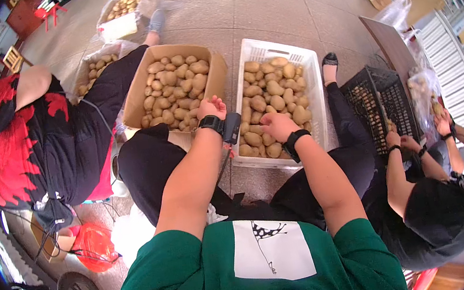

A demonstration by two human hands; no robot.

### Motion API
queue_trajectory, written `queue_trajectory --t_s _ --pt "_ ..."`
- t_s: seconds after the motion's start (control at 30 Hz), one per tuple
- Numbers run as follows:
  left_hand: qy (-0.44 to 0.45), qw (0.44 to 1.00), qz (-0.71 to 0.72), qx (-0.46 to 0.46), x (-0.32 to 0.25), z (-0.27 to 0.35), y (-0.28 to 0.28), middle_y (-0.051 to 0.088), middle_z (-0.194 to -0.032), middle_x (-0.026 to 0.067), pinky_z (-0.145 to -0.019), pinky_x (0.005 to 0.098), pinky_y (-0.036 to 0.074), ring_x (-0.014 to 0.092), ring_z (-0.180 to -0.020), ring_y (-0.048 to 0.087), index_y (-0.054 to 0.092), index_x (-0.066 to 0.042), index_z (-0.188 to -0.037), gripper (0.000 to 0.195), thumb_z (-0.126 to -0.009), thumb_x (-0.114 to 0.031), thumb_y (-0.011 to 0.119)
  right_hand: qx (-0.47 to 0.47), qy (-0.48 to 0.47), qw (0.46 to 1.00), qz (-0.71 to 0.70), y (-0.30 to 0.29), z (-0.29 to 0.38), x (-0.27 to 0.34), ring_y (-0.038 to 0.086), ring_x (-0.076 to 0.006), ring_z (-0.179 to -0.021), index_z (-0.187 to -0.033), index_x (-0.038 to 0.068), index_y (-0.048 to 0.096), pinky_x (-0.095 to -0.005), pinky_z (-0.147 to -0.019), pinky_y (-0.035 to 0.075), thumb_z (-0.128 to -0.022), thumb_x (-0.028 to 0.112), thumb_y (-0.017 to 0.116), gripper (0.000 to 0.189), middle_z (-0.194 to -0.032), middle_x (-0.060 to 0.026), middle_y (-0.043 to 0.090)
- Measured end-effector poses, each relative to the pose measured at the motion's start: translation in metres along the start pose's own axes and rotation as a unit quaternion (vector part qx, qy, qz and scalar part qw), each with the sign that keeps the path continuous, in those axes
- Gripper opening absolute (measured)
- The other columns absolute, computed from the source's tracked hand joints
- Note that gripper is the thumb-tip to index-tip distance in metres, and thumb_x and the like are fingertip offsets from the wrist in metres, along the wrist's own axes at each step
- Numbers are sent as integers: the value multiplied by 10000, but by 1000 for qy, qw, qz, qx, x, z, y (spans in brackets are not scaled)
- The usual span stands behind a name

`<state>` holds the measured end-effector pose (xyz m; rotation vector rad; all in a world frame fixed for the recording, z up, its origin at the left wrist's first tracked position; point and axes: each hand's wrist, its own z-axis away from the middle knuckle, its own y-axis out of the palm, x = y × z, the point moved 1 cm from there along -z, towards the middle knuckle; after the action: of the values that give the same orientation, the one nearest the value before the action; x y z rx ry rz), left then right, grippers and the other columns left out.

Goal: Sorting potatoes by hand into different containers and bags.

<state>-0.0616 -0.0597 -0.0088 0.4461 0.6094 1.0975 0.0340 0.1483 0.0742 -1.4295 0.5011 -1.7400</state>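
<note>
My left hand [212, 108] is over the near right edge of a cardboard box [215, 75] full of potatoes [169, 78]; its palm is partly turned up, its fingers are curled, and no potato shows in it. My right hand [276, 125] reaches over a white plastic crate [316, 91] of potatoes [277, 103], fingers bent down among them; whether it grips one is hidden. Both wrists wear black bands, and a dark device [232, 128] sits by the left one. The box and crate stand side by side before my knees.
A person in black and red [40, 138] sits at left, near bagged boxes of potatoes [123, 6]. At right, other people work by a black plastic crate [378, 101] and a brown board [389, 45]. A red plastic bag [94, 246] lies at lower left.
</note>
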Motion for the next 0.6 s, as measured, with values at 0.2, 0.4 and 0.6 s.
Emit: queue_trajectory --t_s 0.2,0.4,0.6 --pt "-51 996 -21 67 30 29 17 566 -804 63 -573 297 441 195 -675 529 482 -86 -911 224 -903 -266 348 0 28 1000 7 1 -2 -7 584 -256 -847 -978 10 573 -328 -753 450 -746 194 610 299 -901 -135 615" --pt "-105 984 -114 89 50 37 17 594 -852 58 -602 305 452 200 -725 552 501 -71 -913 258 -913 -266 332 -8 105 994 -27 2 -9 -30 536 -309 -946 -1056 39 567 -354 -833 427 -725 220 614 381 -1004 -177 570" --pt "-119 967 -202 100 57 33 15 616 -906 50 -595 295 450 192 -733 577 513 -76 -952 208 -880 -204 366 -171 133 964 152 -4 -17 -47 387 -347 -1109 -1095 21 496 -413 -925 343 -709 237 618 458 -1178 -201 420"
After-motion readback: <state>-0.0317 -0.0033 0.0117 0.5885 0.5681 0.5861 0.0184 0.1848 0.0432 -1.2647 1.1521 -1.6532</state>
